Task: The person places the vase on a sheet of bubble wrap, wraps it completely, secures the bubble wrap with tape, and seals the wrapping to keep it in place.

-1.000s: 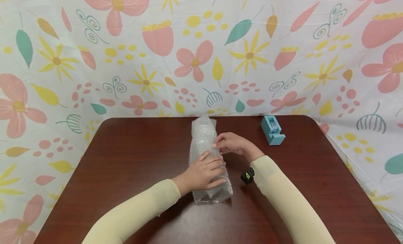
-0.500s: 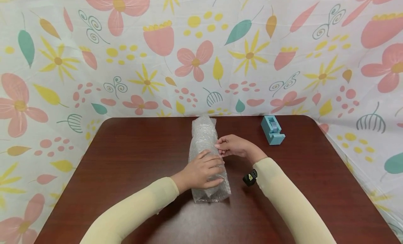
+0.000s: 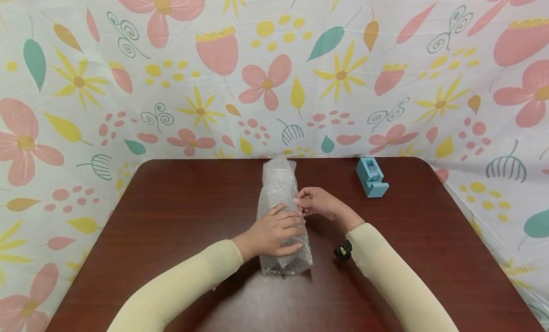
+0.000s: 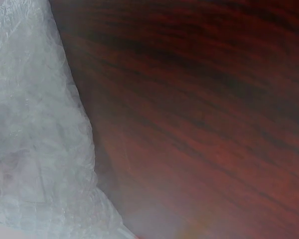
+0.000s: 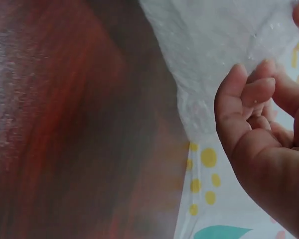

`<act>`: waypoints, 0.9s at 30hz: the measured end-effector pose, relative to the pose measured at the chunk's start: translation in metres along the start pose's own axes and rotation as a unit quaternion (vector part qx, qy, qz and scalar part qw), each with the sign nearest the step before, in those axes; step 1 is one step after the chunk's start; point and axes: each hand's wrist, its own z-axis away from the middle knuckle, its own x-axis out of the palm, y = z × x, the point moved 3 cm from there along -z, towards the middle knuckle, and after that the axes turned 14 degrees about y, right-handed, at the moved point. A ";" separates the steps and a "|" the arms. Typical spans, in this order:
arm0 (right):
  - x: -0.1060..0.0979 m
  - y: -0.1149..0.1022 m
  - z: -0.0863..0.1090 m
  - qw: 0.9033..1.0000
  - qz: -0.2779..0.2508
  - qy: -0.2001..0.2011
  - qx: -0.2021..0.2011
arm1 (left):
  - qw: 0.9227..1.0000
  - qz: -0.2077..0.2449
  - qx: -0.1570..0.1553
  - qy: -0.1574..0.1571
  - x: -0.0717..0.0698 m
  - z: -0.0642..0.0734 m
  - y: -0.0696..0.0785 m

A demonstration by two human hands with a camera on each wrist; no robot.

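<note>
A long bundle of clear bubble wrap [image 3: 279,189] lies lengthwise down the middle of the table; what is inside cannot be made out. My left hand [image 3: 273,232] rests across its nearer half, fingers spread over the top. At the bundle's right edge, my right hand [image 3: 315,203] pinches the wrap between thumb and fingertips. The right wrist view shows that hand [image 5: 264,129] with its thumb and fingers brought together against the bubble wrap [image 5: 199,55]. In the left wrist view only the bubble wrap [image 4: 40,114] and bare table appear.
A light blue tape dispenser [image 3: 372,177] stands at the back right of the dark brown table [image 3: 193,194]. Behind the table hangs a floral cloth [image 3: 266,117]. A small black device [image 3: 343,250] sits at my right wrist.
My right hand has shifted slightly down and toward me along the bundle's right edge. My left hand has stayed on the bundle, moving slightly left, and the near end of the wrap has shifted slightly left.
</note>
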 end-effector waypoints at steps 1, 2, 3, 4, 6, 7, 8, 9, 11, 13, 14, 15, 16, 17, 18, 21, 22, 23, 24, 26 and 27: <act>0.001 0.001 0.001 1.000 0.002 0.005 0.000 | 1.000 0.000 0.000 0.001 0.000 0.000 0.000; 0.002 0.003 0.002 1.000 0.005 0.007 0.000 | 1.000 0.002 -0.001 0.002 -0.001 0.000 0.000; 0.003 0.005 0.003 1.000 0.004 0.009 0.001 | 1.000 0.002 -0.001 0.003 -0.001 0.000 0.000; 0.004 0.007 0.003 1.000 0.003 0.010 0.003 | 1.000 0.003 -0.002 0.005 -0.001 0.000 0.000; 0.007 0.013 0.003 1.000 -0.006 0.008 0.010 | 1.000 0.003 -0.003 0.007 -0.002 0.000 -0.001; 0.008 0.016 0.003 1.000 -0.014 0.004 0.016 | 1.000 0.004 -0.003 0.008 -0.002 0.000 -0.001; 0.010 0.018 0.004 1.000 -0.017 0.001 0.018 | 1.000 0.003 -0.003 0.008 -0.002 0.000 -0.001; 0.011 0.021 0.004 1.000 -0.021 -0.001 0.020 | 1.000 0.003 -0.002 0.008 -0.002 0.000 -0.001; 0.014 0.027 0.005 0.999 -0.024 0.001 0.029 | 1.000 0.002 0.001 0.006 -0.002 0.000 -0.001; 0.015 0.031 0.006 0.999 -0.022 0.005 0.036 | 1.000 0.003 0.006 0.004 -0.001 -0.001 -0.001; 0.016 0.033 0.007 0.999 -0.020 0.009 0.041 | 1.000 0.004 0.009 0.002 -0.001 -0.001 -0.001; 0.016 0.035 0.008 0.999 -0.018 0.012 0.046 | 1.000 0.006 0.012 0.001 -0.001 -0.001 -0.001; 0.017 0.036 0.008 0.998 -0.016 0.016 0.053 | 1.000 0.007 0.015 -0.001 -0.001 -0.001 -0.002; 0.018 0.037 0.009 0.998 -0.013 0.017 0.056 | 1.000 0.009 0.018 -0.002 -0.001 -0.001 -0.002; 0.018 0.038 0.009 0.998 -0.012 0.017 0.059 | 1.000 0.011 0.020 -0.002 -0.001 -0.001 -0.003; 0.020 0.037 0.010 0.998 -0.009 0.018 0.059 | 1.000 0.017 0.025 0.001 0.000 0.000 -0.006; 0.020 0.036 0.009 0.998 -0.008 0.019 0.058 | 1.000 0.019 0.025 0.002 -0.001 -0.001 -0.008; 0.021 0.035 0.009 0.998 -0.008 0.019 0.056 | 0.999 0.020 0.026 0.004 -0.001 -0.001 -0.009; 0.020 0.034 0.009 0.998 -0.008 0.019 0.053 | 0.999 0.020 0.026 0.005 -0.001 -0.001 -0.010; 0.020 0.032 0.008 0.998 -0.008 0.021 0.052 | 0.999 0.020 0.025 0.004 -0.001 -0.002 -0.012; 0.020 0.031 0.008 0.998 -0.008 0.021 0.054 | 1.000 0.019 0.023 0.000 -0.001 -0.003 -0.013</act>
